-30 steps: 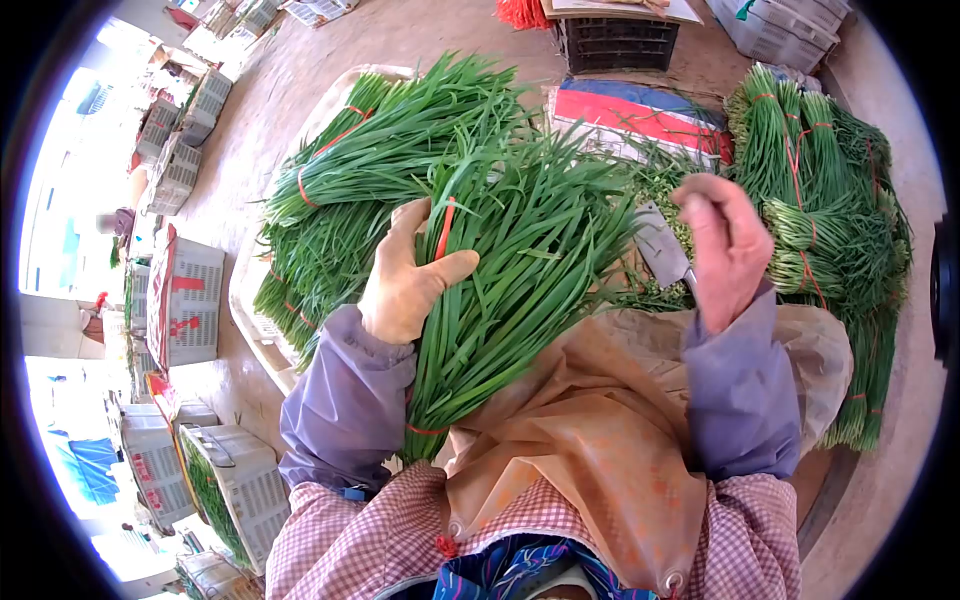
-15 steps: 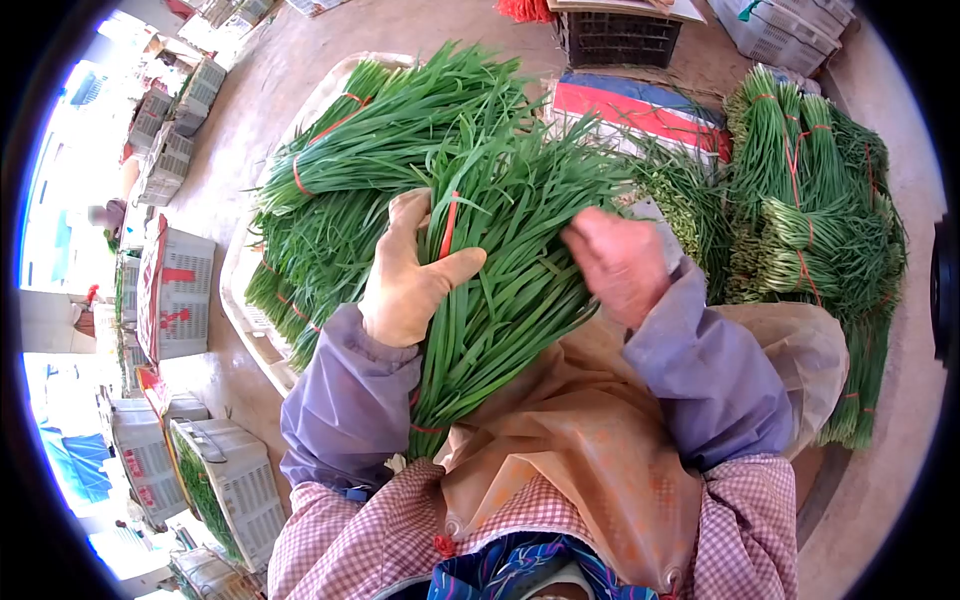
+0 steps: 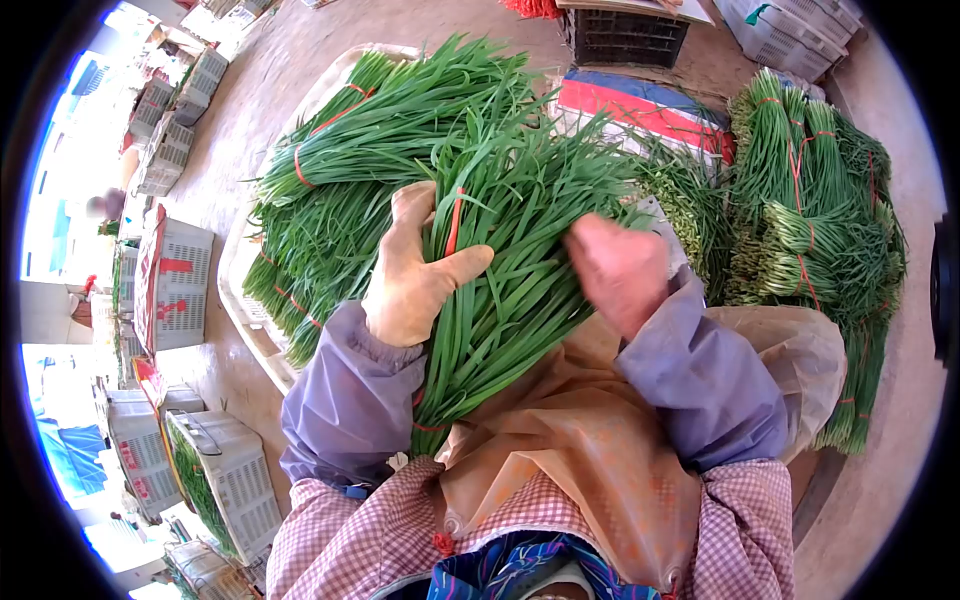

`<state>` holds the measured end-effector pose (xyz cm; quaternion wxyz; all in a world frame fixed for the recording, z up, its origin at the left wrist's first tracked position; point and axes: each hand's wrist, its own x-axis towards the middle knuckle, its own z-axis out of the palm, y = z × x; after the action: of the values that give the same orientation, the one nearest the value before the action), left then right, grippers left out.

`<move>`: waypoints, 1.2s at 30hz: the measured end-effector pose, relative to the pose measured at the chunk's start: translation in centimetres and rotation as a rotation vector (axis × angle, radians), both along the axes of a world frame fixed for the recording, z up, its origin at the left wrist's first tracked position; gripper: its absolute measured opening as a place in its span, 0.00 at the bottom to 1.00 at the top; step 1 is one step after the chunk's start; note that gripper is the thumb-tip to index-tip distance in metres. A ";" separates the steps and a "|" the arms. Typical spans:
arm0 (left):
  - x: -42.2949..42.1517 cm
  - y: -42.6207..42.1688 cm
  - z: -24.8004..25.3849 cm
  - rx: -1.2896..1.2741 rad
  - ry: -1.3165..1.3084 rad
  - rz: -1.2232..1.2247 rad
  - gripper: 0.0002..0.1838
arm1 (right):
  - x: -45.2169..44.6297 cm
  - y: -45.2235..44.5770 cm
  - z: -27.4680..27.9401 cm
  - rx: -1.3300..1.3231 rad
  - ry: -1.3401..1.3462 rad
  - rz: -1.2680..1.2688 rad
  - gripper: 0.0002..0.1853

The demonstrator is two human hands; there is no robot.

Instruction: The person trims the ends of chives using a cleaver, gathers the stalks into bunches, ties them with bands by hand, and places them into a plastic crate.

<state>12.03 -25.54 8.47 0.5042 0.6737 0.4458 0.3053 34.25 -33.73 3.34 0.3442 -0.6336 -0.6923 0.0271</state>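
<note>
A big bunch of garlic chives point(image 3: 520, 260) lies across my lap, its leaves fanned to the upper right and its lower end bound by a red band. My left hand point(image 3: 415, 275), in a pale glove, grips the bunch from the left, thumb over the leaves beside a red strip point(image 3: 455, 222). At the bunch's right edge is my bare right hand point(image 3: 622, 270), slightly blurred. Its fingers are curled together against the leaves, and their tips are hidden. Behind my left hand, more tied chive bunches point(image 3: 400, 125) are piled in a pale crate point(image 3: 240, 300).
Tied bunches point(image 3: 800, 230) are stacked at the right. Loose trimmings point(image 3: 680, 205) lie near a red, white and blue sack point(image 3: 645, 105). A black crate point(image 3: 625, 38) stands at the back. White crates point(image 3: 185, 275) line the left side. A brown apron point(image 3: 580, 440) covers my lap.
My right hand has shifted slightly along the bunch's right edge, its fingers more curled. My left hand keeps its grip. The view has moved a little.
</note>
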 end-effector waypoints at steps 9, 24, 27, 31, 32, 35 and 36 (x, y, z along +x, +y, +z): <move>0.1 0.4 -0.7 0.038 -0.057 -0.056 0.36 | 5.4 -0.3 3.4 0.287 0.260 -0.187 0.07; 0.0 0.1 -0.2 0.093 -0.039 -0.101 0.35 | 3.9 5.1 1.7 0.175 0.167 -0.183 0.07; -0.1 0.3 -0.4 0.099 -0.031 -0.096 0.33 | 4.6 3.2 3.1 0.311 -0.089 -0.177 0.04; 0.6 0.1 0.1 0.013 -0.095 -0.068 0.32 | -0.1 0.6 5.2 0.475 -0.144 0.259 0.11; 0.7 -0.2 0.4 -0.050 -0.130 -0.038 0.32 | -1.4 0.5 4.3 0.416 -0.118 0.300 0.13; 0.5 -0.7 1.1 -0.202 -0.216 0.038 0.31 | -2.7 -0.1 0.7 0.323 -0.061 0.349 0.19; 0.3 -0.7 1.1 -0.232 -0.230 0.050 0.31 | -3.0 -0.8 -0.1 0.292 -0.025 0.347 0.19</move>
<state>12.33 -26.22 9.55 0.6184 0.5603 0.4342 0.3393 31.24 -34.55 3.20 0.4138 -0.4486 -0.7919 -0.0226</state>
